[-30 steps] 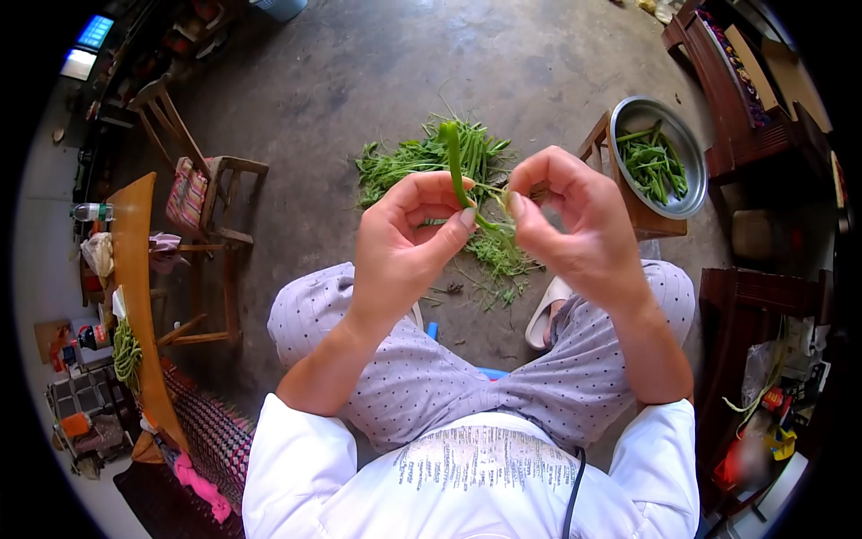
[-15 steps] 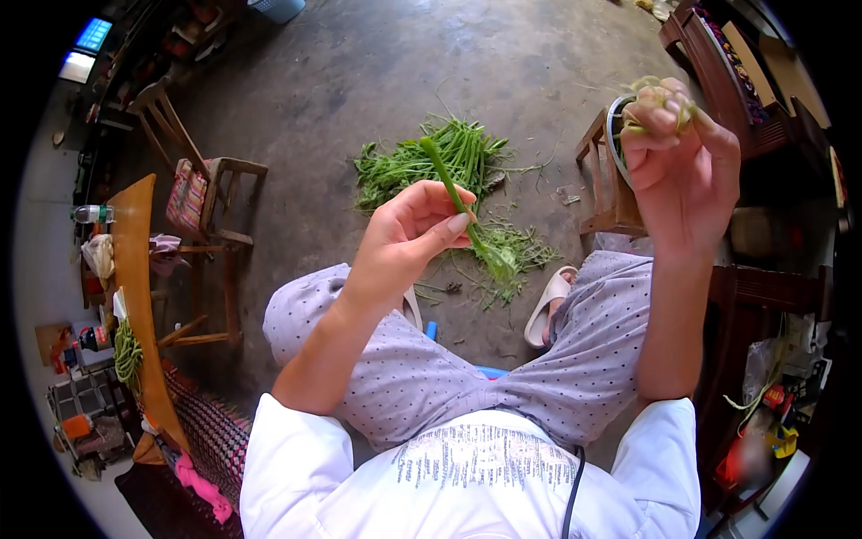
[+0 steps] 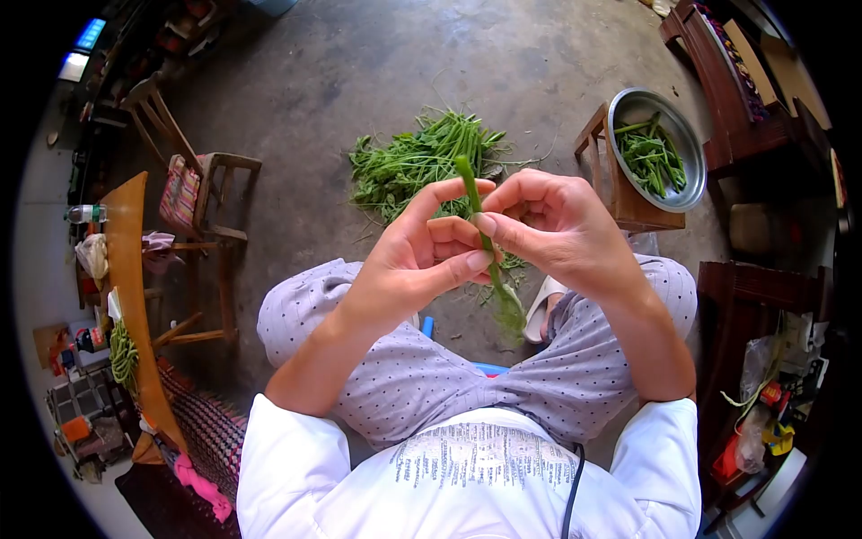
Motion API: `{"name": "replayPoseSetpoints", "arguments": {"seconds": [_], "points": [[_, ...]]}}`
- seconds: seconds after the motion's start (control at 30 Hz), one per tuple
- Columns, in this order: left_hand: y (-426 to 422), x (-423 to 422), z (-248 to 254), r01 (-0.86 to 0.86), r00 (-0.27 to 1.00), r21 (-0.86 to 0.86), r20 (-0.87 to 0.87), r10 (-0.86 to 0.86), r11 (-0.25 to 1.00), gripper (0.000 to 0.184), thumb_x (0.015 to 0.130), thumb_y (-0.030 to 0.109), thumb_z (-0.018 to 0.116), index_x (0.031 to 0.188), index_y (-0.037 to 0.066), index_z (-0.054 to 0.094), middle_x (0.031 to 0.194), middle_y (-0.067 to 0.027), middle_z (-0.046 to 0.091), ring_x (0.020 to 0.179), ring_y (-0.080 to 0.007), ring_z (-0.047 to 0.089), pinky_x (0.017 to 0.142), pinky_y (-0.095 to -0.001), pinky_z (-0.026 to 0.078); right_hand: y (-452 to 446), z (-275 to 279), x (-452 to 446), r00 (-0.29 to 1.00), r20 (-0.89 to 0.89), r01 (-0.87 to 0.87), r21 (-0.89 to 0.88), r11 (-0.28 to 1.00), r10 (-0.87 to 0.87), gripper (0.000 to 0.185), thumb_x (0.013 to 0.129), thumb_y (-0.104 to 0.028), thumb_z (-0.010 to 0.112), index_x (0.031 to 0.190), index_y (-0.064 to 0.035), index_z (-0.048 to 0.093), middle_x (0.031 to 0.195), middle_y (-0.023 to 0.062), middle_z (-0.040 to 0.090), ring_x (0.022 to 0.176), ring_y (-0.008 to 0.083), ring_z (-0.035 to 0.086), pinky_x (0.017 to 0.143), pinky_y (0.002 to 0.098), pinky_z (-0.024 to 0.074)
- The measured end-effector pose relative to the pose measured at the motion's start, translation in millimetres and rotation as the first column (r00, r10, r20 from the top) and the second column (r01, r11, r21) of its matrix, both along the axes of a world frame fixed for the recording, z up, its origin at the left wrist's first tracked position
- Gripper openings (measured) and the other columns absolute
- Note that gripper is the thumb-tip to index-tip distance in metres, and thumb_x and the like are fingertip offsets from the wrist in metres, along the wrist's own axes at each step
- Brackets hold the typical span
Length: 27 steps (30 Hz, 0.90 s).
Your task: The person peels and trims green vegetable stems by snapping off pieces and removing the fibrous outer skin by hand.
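Note:
A green stalk (image 3: 469,183) with a pale, leafy lower end is held between both hands above the lap. My left hand (image 3: 417,247) pinches it from the left, thumb low on the stalk. From the right, my right hand (image 3: 561,229) closes thumb and fingertips on it higher up. Beyond the hands, a pile of green stalks and leaves (image 3: 395,171) lies on the floor. A metal basin (image 3: 691,157), at the right, contains cut green pieces (image 3: 648,160).
The basin rests on a wooden stool (image 3: 642,211). At the left are a wooden chair (image 3: 215,184) with a striped cushion and a wooden table (image 3: 135,296) bearing a bottle (image 3: 86,214) and a green bundle (image 3: 124,357). Dark wooden furniture (image 3: 754,292) lines the right.
My right hand swung out over the basin, then came back to the stalk. The pale strands seen in it half a second ago no longer show. My left hand kept its hold.

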<state>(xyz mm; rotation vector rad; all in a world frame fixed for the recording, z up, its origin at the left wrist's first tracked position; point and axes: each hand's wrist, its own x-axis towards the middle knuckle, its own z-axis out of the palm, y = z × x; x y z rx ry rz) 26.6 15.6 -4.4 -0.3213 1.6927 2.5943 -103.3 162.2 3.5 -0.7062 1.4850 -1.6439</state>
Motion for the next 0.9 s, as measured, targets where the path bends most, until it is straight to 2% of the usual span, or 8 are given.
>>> {"name": "replayPoseSetpoints", "arguments": {"seconds": [0.07, 0.17, 0.2, 0.27, 0.33, 0.47, 0.63, 0.9], "points": [[-2, 1, -1, -0.039, 0.999, -0.144, -0.030, 0.035, 0.989, 0.054, 0.092, 0.006, 0.062, 0.140, 0.005, 0.037, 0.115, -0.0104, 0.059, 0.102, -0.0165, 0.061, 0.090, -0.0346, 0.053, 0, -1, 0, 0.999, -0.005, -0.031, 0.016, 0.999, 0.031, 0.016, 0.086, -0.011, 0.070, 0.089, 0.0042, 0.066, 0.074, 0.0019, 0.064, 0.065, 0.0043, 0.058, 0.057, 0.0193, 0.0466], [-11, -1, 4, -0.167, 0.985, -0.142, -0.078, 0.157, 0.976, 0.046, 0.095, 0.012, 0.060, 0.136, 0.003, 0.042, 0.118, -0.0100, 0.057, 0.100, -0.0147, 0.060, 0.090, -0.0338, 0.053, 1, 6, 1, 0.996, -0.021, -0.085, 0.127, 0.988, 0.089, 0.014, 0.085, -0.009, 0.069, 0.084, 0.0036, 0.065, 0.074, 0.0014, 0.062, 0.064, 0.0038, 0.055, 0.055, 0.0198, 0.0447], [-9, -2, 6, -0.244, 0.964, -0.148, -0.143, 0.224, 0.958, 0.036, 0.096, 0.019, 0.059, 0.127, 0.001, 0.052, 0.111, -0.0075, 0.061, 0.094, -0.0116, 0.060, 0.085, -0.0298, 0.052, 1, 6, 3, 0.996, -0.017, -0.089, 0.126, 0.988, 0.092, 0.014, 0.085, -0.009, 0.069, 0.084, 0.0036, 0.065, 0.074, 0.0014, 0.062, 0.064, 0.0038, 0.055, 0.055, 0.0198, 0.0447], [-15, 0, 3, -0.238, 0.966, -0.172, -0.148, 0.214, 0.956, 0.032, 0.095, 0.017, 0.061, 0.123, 0.001, 0.056, 0.106, -0.0059, 0.062, 0.093, -0.0101, 0.060, 0.083, -0.0265, 0.051, -1, 6, 8, 0.966, -0.243, -0.048, 0.147, 0.988, 0.084, 0.013, 0.082, -0.009, 0.070, 0.081, 0.0026, 0.064, 0.073, 0.0023, 0.058, 0.063, 0.0060, 0.052, 0.055, 0.0228, 0.0428], [-13, -1, 0, -0.273, 0.953, -0.193, -0.188, 0.238, 0.942, 0.022, 0.095, 0.015, 0.061, 0.111, -0.001, 0.062, 0.099, -0.0041, 0.066, 0.088, -0.0075, 0.061, 0.078, -0.0219, 0.050, 0, 9, 10, 0.944, -0.317, -0.043, 0.154, 0.987, 0.091, 0.013, 0.080, -0.009, 0.070, 0.081, 0.0021, 0.064, 0.072, 0.0035, 0.055, 0.062, 0.0083, 0.050, 0.055, 0.0245, 0.0425], [-13, 0, 1, -0.261, 0.961, -0.158, -0.138, 0.241, 0.952, 0.022, 0.095, 0.015, 0.062, 0.111, 0.000, 0.062, 0.099, -0.0051, 0.067, 0.086, -0.0086, 0.063, 0.077, -0.0226, 0.051, 0, 10, 10, 0.889, -0.454, 0.004, 0.146, 0.989, 0.064, 0.014, 0.078, -0.011, 0.072, 0.081, 0.0005, 0.065, 0.072, 0.0056, 0.051, 0.061, 0.0136, 0.048, 0.057, 0.0273, 0.0425], [-12, -1, -2, -0.250, 0.967, 0.147, -0.018, 0.255, 0.957, 0.021, 0.095, 0.015, 0.062, 0.110, 0.001, 0.062, 0.098, -0.0073, 0.067, 0.088, -0.0128, 0.066, 0.081, -0.0273, 0.056, -5, 9, 14, 0.841, -0.527, 0.144, 0.000, 0.990, -0.122, 0.011, 0.079, -0.009, 0.073, 0.083, -0.0008, 0.066, 0.075, 0.0071, 0.056, 0.065, 0.0162, 0.055, 0.059, 0.0286, 0.0463], [-5, -3, -1, -0.277, 0.960, 0.049, -0.034, 0.279, 0.960, 0.021, 0.094, 0.014, 0.062, 0.109, -0.001, 0.062, 0.100, -0.0096, 0.067, 0.091, -0.0151, 0.067, 0.085, -0.0297, 0.057, -6, 7, 17, 0.707, -0.667, 0.225, -0.104, 0.969, -0.235, 0.008, 0.080, -0.002, 0.070, 0.089, -0.0026, 0.070, 0.082, 0.0098, 0.062, 0.069, 0.0215, 0.064, 0.060, 0.0308, 0.0506]]}}
